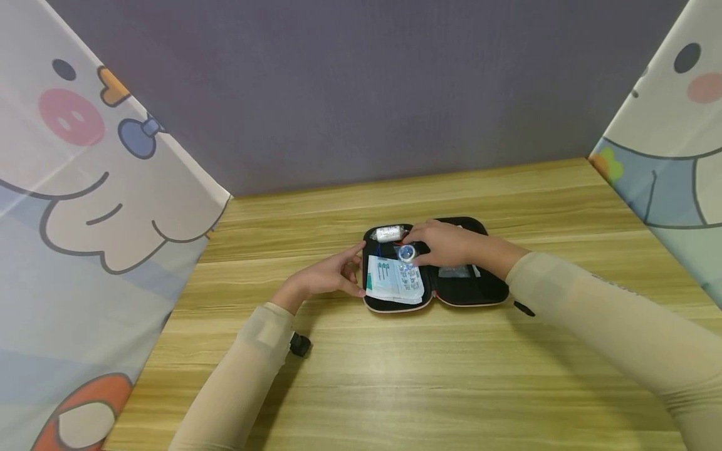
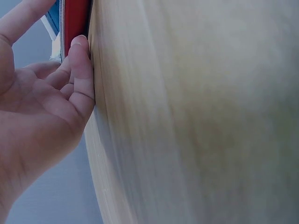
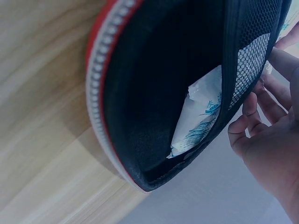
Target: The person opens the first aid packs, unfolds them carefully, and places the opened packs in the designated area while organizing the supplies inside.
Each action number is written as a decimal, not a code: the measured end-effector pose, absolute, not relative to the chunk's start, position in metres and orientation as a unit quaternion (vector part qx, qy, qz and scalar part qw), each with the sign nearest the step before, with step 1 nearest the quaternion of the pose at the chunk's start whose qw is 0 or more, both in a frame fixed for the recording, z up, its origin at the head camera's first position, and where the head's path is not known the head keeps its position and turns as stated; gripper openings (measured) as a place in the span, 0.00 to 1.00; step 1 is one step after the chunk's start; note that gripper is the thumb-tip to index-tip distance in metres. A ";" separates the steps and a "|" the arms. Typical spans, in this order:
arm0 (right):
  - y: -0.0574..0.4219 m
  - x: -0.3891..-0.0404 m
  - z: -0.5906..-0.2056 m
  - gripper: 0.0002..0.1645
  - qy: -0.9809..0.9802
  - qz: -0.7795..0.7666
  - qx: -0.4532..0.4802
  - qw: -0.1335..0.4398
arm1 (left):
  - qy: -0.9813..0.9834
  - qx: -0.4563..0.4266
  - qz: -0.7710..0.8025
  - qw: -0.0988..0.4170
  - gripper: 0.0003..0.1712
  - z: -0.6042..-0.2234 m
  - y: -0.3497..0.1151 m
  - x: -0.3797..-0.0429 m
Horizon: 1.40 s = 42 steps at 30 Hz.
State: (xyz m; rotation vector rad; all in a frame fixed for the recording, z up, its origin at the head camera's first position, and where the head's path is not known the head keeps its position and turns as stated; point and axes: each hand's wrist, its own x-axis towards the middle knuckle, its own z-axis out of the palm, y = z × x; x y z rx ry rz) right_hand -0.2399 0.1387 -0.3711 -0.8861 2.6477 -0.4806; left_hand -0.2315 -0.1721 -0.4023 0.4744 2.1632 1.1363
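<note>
An unzipped black-lined case (image 1: 470, 291) with a red edge lies spread on the table. In its left half are a wrapped white bandage roll (image 1: 389, 234), a tape roll (image 1: 407, 253) in clear plastic and white printed packets (image 1: 392, 282). My left hand (image 1: 333, 274) rests at the case's left side, thumb and forefinger spread at its edge; the left wrist view shows a fingertip against the red side (image 2: 74, 23). My right hand (image 1: 445, 243) reaches over the left half, fingertips between bandage and tape rolls; I cannot tell whether it pinches anything.
A mesh pocket (image 3: 254, 56) in the case's right half holds a white and teal packet (image 3: 198, 112). The wooden table (image 1: 423, 376) meets a grey back panel (image 1: 366, 94), with cartoon-printed cloth (image 1: 113, 300) at both sides.
</note>
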 end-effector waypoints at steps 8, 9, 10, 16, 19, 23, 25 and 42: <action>0.138 -0.239 -0.372 0.32 0.925 -0.167 -0.313 0.137 | 0.824 0.179 0.429 0.322 0.71 -0.403 -0.172 -0.232; 0.138 -0.239 -0.372 0.31 0.925 -0.167 -0.313 0.134 | 0.824 0.179 0.430 0.322 0.71 -0.403 -0.172 -0.231; 0.139 -0.239 -0.372 0.31 0.926 -0.166 -0.313 0.131 | 0.823 0.180 0.431 0.322 0.71 -0.403 -0.172 -0.231; 0.142 -0.239 -0.372 0.30 0.926 -0.169 -0.318 0.116 | 0.820 0.178 0.439 0.322 0.70 -0.402 -0.172 -0.231; 0.143 -0.240 -0.371 0.31 0.926 -0.168 -0.318 0.113 | 0.820 0.176 0.440 0.320 0.70 -0.402 -0.172 -0.230; 0.146 -0.238 -0.368 0.32 0.928 -0.167 -0.313 0.109 | 0.820 0.176 0.442 0.319 0.70 -0.404 -0.172 -0.231; 0.150 -0.237 -0.365 0.31 0.929 -0.173 -0.312 0.100 | 0.819 0.176 0.443 0.319 0.71 -0.404 -0.172 -0.231; 0.214 -0.208 -0.339 0.25 0.926 -0.184 -0.330 0.016 | 0.823 0.184 0.434 0.316 0.71 -0.402 -0.172 -0.232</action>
